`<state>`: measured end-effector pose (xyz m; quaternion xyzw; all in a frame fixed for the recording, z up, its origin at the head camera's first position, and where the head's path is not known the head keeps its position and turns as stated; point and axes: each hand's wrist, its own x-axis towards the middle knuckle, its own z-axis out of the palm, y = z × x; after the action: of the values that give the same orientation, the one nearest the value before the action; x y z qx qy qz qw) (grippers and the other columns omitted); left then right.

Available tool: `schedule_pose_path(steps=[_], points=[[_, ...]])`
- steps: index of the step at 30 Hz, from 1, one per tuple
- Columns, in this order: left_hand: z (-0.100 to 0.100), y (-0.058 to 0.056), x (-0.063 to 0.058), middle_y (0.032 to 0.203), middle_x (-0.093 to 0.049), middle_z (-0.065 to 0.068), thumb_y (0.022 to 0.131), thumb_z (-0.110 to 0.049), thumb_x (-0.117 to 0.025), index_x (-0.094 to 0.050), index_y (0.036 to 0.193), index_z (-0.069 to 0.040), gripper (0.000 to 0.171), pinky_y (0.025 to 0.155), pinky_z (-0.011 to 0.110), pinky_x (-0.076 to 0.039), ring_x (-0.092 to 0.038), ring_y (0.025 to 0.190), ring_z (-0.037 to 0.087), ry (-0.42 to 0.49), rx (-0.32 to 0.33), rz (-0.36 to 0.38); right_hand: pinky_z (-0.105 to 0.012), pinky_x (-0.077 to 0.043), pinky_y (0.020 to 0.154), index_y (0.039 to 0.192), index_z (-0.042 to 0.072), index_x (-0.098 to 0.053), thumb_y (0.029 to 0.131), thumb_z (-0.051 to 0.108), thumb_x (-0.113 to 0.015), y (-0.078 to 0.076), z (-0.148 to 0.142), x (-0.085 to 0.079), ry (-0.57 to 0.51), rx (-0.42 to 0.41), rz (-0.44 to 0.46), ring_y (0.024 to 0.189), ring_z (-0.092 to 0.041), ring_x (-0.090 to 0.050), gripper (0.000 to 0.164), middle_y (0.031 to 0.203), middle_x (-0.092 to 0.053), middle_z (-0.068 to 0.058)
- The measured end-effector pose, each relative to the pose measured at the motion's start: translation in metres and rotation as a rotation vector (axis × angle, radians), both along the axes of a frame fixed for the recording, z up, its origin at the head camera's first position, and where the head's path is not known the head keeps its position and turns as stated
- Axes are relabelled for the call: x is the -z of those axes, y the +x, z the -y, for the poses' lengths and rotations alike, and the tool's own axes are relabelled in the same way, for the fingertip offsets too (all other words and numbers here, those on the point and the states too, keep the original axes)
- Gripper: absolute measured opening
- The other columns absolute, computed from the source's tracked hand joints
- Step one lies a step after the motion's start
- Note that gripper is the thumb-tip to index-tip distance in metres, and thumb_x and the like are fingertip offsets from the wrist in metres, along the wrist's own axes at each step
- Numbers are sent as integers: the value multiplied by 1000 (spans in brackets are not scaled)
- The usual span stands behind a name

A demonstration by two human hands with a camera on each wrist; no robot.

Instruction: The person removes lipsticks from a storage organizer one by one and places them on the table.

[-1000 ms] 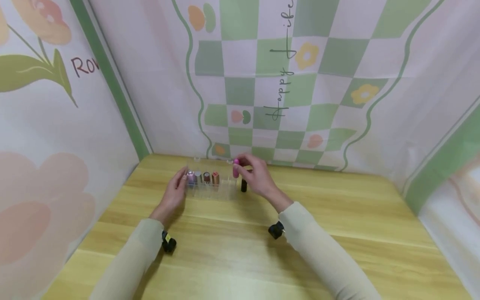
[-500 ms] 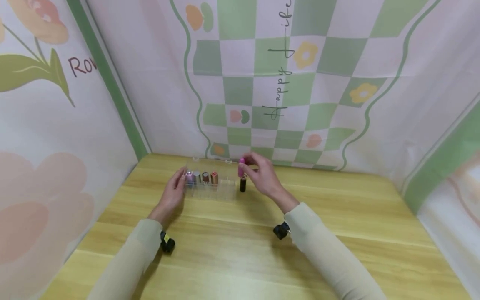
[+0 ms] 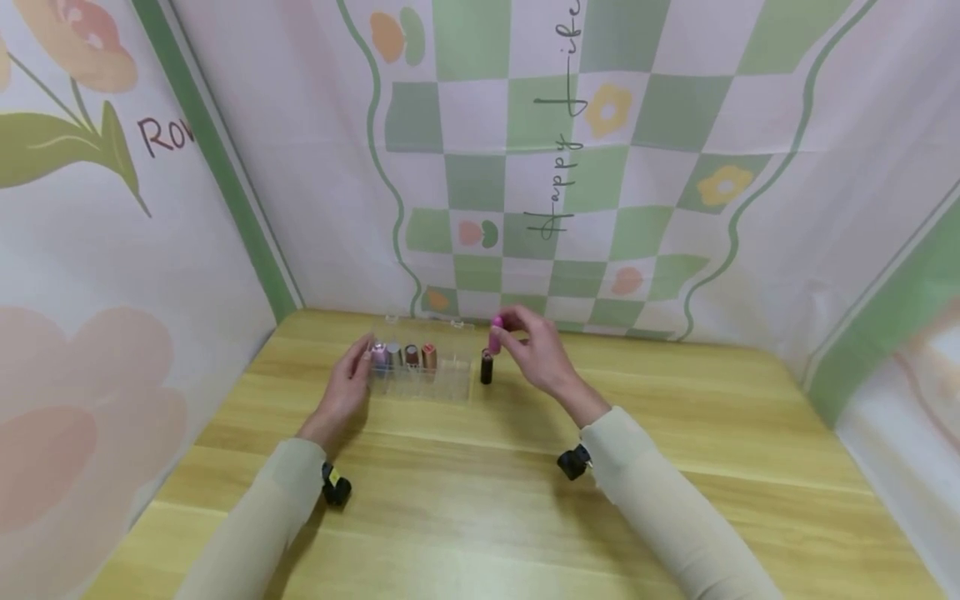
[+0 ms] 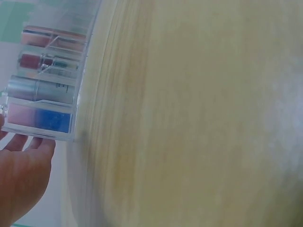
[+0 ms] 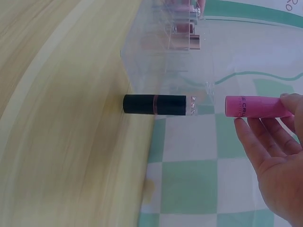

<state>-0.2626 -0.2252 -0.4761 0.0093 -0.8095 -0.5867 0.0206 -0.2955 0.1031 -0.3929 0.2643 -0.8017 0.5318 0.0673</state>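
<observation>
My right hand [image 3: 542, 354] pinches a pink lipstick tube [image 5: 253, 107] between thumb and fingertips, upright in the air. Just below it, a black lipstick tube [image 3: 487, 367] with a clear, faceted-looking top stands on the table, to the right of a clear plastic lipstick organizer [image 3: 453, 388]. My left hand [image 3: 347, 385] grips the organizer's left end, its fingers on the end wall. Several lipsticks stand in the left slots: a pink-and-blue one [image 4: 52, 119], a silver one [image 4: 40, 88], a dark red one [image 4: 31, 61] and a copper one [image 3: 430, 357].
The organizer's tall clear back panel [image 3: 450, 335] has small clasps on its top edge. Behind the wooden table [image 3: 465, 500] hangs a green-and-white checked curtain [image 3: 536, 108]. Another printed curtain [image 3: 97, 275] closes off the left side.
My right hand has moved right with the pink lipstick tube, from the organizer's right end to above and right of the black tube. The left hand stays on the organizer.
</observation>
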Motion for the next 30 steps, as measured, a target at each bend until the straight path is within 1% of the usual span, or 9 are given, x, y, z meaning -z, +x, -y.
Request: schedule_pose_path(steps=[6,14,22,28,29,30], points=[[0,-1,1,169,-23,7,114,-30,-31,-24,164,-20,52,126,46,-22,-23,155,28,-23,-3,-30,-41,-62,89,118,4,-64,101,14,-65,0,-5,3,14,18,27,98,-30,-70,20,103,-71,-14],[-1,-3,0,169,-25,8,113,-29,-32,-25,163,-19,51,126,47,-23,-24,155,28,-9,-12,-33,-41,-62,90,118,4,-63,102,13,-63,-3,-11,6,44,40,36,95,-27,-70,19,100,-71,-11],[1,-5,1,169,-24,8,113,-30,-33,-25,163,-20,52,126,47,-23,-24,154,29,-3,-9,-25,-46,-61,91,122,2,-62,102,13,-62,-6,-16,9,67,46,46,94,-25,-70,23,99,-71,-10],[1,-6,2,168,-24,11,113,-29,-33,-25,163,-19,51,126,47,-23,-24,154,31,-2,-2,-25,-39,-61,90,122,1,-62,102,10,-63,-7,-19,11,91,73,61,96,-24,-70,22,99,-71,-9],[0,-3,-3,168,-24,12,114,-26,-32,-25,163,-17,51,126,48,-22,-24,154,32,-5,3,-24,-37,-61,90,122,2,-62,102,10,-62,-7,-20,12,97,77,65,97,-24,-70,21,99,-71,-8],[0,-3,-3,168,-23,12,114,-27,-32,-25,163,-17,51,126,48,-22,-23,154,32,-8,3,-26,-37,-61,91,121,3,-62,102,9,-62,-7,-20,12,102,80,70,97,-23,-70,21,99,-71,-8]])
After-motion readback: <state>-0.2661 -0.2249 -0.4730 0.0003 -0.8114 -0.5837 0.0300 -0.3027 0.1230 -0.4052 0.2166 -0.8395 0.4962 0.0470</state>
